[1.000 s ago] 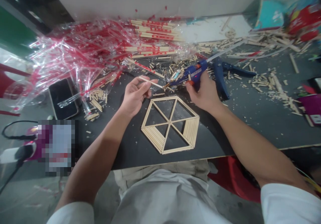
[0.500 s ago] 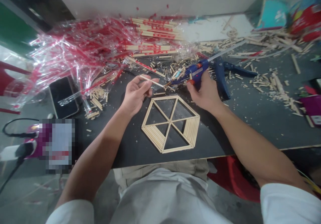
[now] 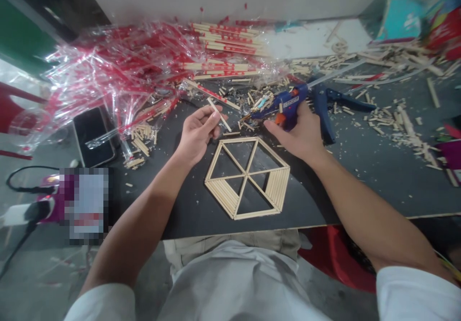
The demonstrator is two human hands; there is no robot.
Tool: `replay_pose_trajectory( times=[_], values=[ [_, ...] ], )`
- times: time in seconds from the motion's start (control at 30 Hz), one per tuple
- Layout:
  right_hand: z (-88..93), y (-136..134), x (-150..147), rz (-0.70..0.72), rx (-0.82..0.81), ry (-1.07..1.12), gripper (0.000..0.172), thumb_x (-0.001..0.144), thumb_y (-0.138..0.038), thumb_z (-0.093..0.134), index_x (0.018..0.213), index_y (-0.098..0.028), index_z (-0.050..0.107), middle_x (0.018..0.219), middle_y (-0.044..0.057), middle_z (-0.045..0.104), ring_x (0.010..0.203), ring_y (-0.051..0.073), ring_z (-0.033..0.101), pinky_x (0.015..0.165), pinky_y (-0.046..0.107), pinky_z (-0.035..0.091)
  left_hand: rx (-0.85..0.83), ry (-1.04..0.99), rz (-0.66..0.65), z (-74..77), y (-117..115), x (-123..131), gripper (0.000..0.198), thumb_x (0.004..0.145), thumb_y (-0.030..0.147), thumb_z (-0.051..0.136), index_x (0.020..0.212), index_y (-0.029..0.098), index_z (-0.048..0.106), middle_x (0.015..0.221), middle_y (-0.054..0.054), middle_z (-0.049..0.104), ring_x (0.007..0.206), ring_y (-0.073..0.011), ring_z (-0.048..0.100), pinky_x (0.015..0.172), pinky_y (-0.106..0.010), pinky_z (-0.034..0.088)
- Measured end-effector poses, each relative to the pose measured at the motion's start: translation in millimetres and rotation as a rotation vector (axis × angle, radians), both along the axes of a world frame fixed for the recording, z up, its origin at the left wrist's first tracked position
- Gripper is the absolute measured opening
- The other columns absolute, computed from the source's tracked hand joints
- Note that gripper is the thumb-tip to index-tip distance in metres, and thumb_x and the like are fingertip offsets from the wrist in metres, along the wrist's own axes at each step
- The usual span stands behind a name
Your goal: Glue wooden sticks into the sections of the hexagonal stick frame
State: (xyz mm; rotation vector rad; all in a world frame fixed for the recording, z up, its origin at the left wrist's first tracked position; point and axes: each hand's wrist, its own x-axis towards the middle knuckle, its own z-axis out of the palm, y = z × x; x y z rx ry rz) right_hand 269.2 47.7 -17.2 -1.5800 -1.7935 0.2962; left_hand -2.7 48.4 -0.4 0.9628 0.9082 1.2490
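Observation:
My left hand [image 3: 198,134] pinches a short pale wooden stick [image 3: 225,123] between thumb and fingers, tilted with its lower end to the right. My right hand [image 3: 300,134] is at the handle of a blue glue gun [image 3: 290,101], fingers around its back, partly hidden. Its thumb stretches out to the left, apart from the orange trigger [image 3: 280,118]. The gun's nozzle points left, clear of the stick. Below both hands a hexagonal frame of sticks [image 3: 247,173] lies flat, with spokes meeting at the middle and layered sticks filling parts of two sections.
Red-and-clear plastic wrappers [image 3: 118,66] and wrapped chopsticks [image 3: 230,42] heap up at the back left. Cut stick bits [image 3: 392,119] litter the dark table [image 3: 360,186]. Blue cutters [image 3: 324,114] lie right of the glue gun. A phone [image 3: 94,136] is on the left.
My left hand has turned the stick steeper and drawn it away from the nozzle. My right thumb has moved off the trigger, while the glue gun stays about where it was.

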Motion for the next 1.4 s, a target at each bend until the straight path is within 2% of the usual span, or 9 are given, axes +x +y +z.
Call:
replay_pose_trajectory(
  times=[0.13, 0.2, 0.27, 0.43, 0.53, 0.6, 0.77, 1.03, 1.4],
  values=[
    [1.4, 0.1, 1.1, -0.005, 0.017, -0.002, 0.050, 0.086, -0.063, 0.070, 0.115, -0.024, 0.061, 0.096, 0.013, 0.075, 0.087, 0.035, 0.073, 0.085, 0.053, 0.059, 0.070, 0.049, 0.045, -4.3, -0.4, 1.5, 0.047, 0.073, 0.056, 0.092, 0.100, 0.021, 0.074, 0.084, 0.000, 0.070, 0.049, -0.0028, 0.046, 0.047, -0.020, 0.040],
    [1.5, 0.7, 2.0, -0.005, 0.025, -0.011, 0.048, 0.087, -0.062, 0.068, 0.115, -0.023, 0.061, 0.099, 0.015, 0.075, 0.090, 0.036, 0.074, 0.088, 0.055, 0.058, 0.137, 0.154, 0.079, -6.5, -1.8, 1.8, 0.045, 0.079, 0.058, 0.086, 0.102, 0.022, 0.075, 0.082, 0.000, 0.069, 0.049, -0.0038, 0.044, 0.046, -0.021, 0.040],
    [1.6, 1.2, 2.8, -0.011, 0.027, -0.024, 0.047, 0.088, -0.061, 0.066, 0.115, -0.023, 0.061, 0.101, 0.016, 0.075, 0.091, 0.037, 0.074, 0.090, 0.056, 0.058, 0.249, 0.351, 0.128, -6.2, -4.7, 1.7, 0.039, 0.086, 0.056, 0.081, 0.101, 0.021, 0.076, 0.081, -0.001, 0.070, 0.052, -0.0058, 0.048, 0.050, -0.022, 0.041],
    [4.1, 0.3, 2.5, -0.029, 0.018, -0.056, 0.043, 0.092, -0.058, 0.061, 0.116, -0.023, 0.060, 0.102, 0.016, 0.074, 0.092, 0.036, 0.074, 0.088, 0.053, 0.058, 0.645, 0.900, 0.266, 3.3, -15.8, 0.9, 0.013, 0.097, 0.031, 0.072, 0.098, 0.021, 0.080, 0.091, -0.002, 0.077, 0.065, -0.0094, 0.060, 0.063, -0.023, 0.048],
    [6.1, -0.2, 1.6, -0.040, 0.010, -0.083, 0.043, 0.094, -0.058, 0.059, 0.120, -0.023, 0.059, 0.104, 0.017, 0.075, 0.095, 0.036, 0.074, 0.089, 0.051, 0.058, 0.815, 1.121, 0.293, 6.1, -20.5, 0.9, 0.017, 0.102, 0.028, 0.065, 0.103, 0.022, 0.081, 0.097, -0.004, 0.079, 0.079, -0.0125, 0.071, 0.067, -0.023, 0.051],
    [6.5, -0.1, 1.5, -0.036, -0.002, -0.092, 0.044, 0.094, -0.057, 0.057, 0.122, -0.023, 0.059, 0.104, 0.016, 0.075, 0.093, 0.036, 0.074, 0.088, 0.050, 0.058, 0.879, 1.194, 0.291, 5.7, -22.0, 1.3, 0.020, 0.104, 0.028, 0.063, 0.105, 0.022, 0.082, 0.097, -0.004, 0.079, 0.085, -0.0137, 0.074, 0.069, -0.023, 0.053],
    [3.8, 2.0, 4.0, -0.027, -0.015, -0.071, 0.048, 0.093, -0.060, 0.058, 0.123, -0.024, 0.060, 0.094, 0.013, 0.075, 0.083, 0.034, 0.073, 0.081, 0.049, 0.058, 0.883, 1.188, 0.264, 4.9, -23.2, 2.1, 0.023, 0.105, 0.031, 0.060, 0.107, 0.023, 0.082, 0.097, -0.005, 0.079, 0.085, -0.0151, 0.073, 0.071, -0.025, 0.054],
    [3.1, 5.3, 8.5, -0.011, 0.009, -0.042, 0.048, 0.090, -0.066, 0.058, 0.117, -0.027, 0.063, 0.089, 0.011, 0.075, 0.082, 0.033, 0.073, 0.081, 0.048, 0.058, 0.826, 1.151, 0.221, 7.3, -24.0, 2.4, 0.023, 0.104, 0.030, 0.061, 0.108, 0.023, 0.082, 0.098, -0.007, 0.080, 0.088, -0.0178, 0.074, 0.073, -0.029, 0.054],
    [0.4, 7.2, 11.6, -0.037, 0.020, -0.090, 0.046, 0.090, -0.065, 0.058, 0.110, -0.025, 0.062, 0.087, 0.014, 0.074, 0.078, 0.035, 0.072, 0.077, 0.052, 0.058, 0.808, 1.120, 0.206, 5.0, -24.1, 1.2, 0.021, 0.104, 0.029, 0.062, 0.108, 0.022, 0.082, 0.099, -0.007, 0.080, 0.090, -0.0185, 0.074, 0.075, -0.029, 0.053]
  ],
)
